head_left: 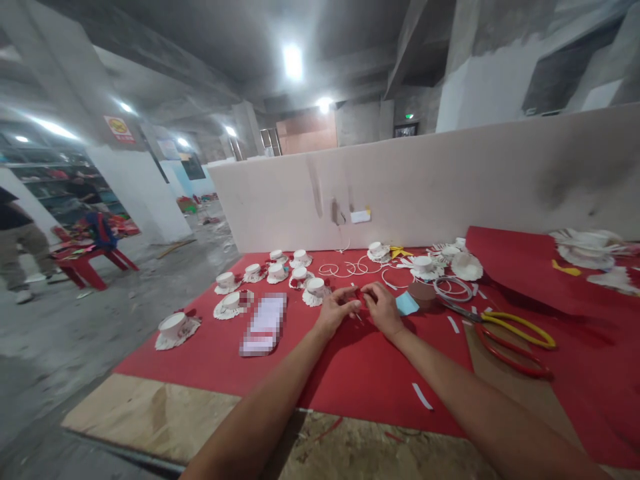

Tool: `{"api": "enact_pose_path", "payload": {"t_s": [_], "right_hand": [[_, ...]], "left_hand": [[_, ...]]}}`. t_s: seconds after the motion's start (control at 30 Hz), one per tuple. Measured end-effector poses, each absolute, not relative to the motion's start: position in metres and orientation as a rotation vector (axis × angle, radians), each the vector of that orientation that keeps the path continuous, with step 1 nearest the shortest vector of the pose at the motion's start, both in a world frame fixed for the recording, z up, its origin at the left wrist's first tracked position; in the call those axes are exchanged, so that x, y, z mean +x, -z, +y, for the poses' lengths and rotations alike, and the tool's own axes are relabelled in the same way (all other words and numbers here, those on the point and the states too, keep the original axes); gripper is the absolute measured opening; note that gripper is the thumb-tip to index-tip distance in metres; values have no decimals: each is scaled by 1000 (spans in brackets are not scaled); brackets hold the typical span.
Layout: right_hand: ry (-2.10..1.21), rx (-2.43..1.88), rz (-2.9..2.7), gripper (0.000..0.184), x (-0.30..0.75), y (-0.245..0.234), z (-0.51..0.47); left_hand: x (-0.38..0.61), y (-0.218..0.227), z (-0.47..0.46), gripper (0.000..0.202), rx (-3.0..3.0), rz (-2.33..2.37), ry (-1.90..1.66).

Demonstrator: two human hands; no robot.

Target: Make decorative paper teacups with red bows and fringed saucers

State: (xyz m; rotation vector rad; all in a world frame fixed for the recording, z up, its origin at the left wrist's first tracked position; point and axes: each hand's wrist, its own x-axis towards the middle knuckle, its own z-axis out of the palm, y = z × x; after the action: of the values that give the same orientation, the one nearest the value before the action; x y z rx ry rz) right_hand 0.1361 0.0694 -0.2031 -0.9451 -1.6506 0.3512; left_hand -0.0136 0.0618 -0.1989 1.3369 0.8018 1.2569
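My left hand (336, 308) and my right hand (383, 305) meet over the red sheet (350, 367) in the middle of the table. Both have their fingers pinched together on a small thin white piece (356, 291) held between them; it is too small to name. A blue paper scrap (406, 304) and a brown tape roll (423, 293) lie just right of my right hand. A white cup-shaped paper piece (315, 291) stands just left of my left hand.
Several white paper cup pieces (227, 281) stand at the back left, white wire rings (350, 268) behind my hands, yellow-and-red-handled cutters (510, 333) at right. A pale partition wall (450, 180) runs behind the table. A person (15, 243) stands far left near red stools (83, 263).
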Motion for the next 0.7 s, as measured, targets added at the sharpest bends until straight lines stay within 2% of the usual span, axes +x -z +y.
{"api": "enact_pose_path", "payload": {"t_s": [0.1, 0.37, 0.7], "right_hand": [[-391, -950, -1662, 11, 137, 207, 73], [-469, -943, -1684, 10, 134, 212, 74], [-361, -965, -1694, 5, 134, 205, 69]], "left_hand": [[-14, 200, 63, 52, 1257, 763, -1249], [-14, 202, 67, 33, 1209, 881, -1331], [-14, 200, 65, 36, 1216, 890, -1332]]}}
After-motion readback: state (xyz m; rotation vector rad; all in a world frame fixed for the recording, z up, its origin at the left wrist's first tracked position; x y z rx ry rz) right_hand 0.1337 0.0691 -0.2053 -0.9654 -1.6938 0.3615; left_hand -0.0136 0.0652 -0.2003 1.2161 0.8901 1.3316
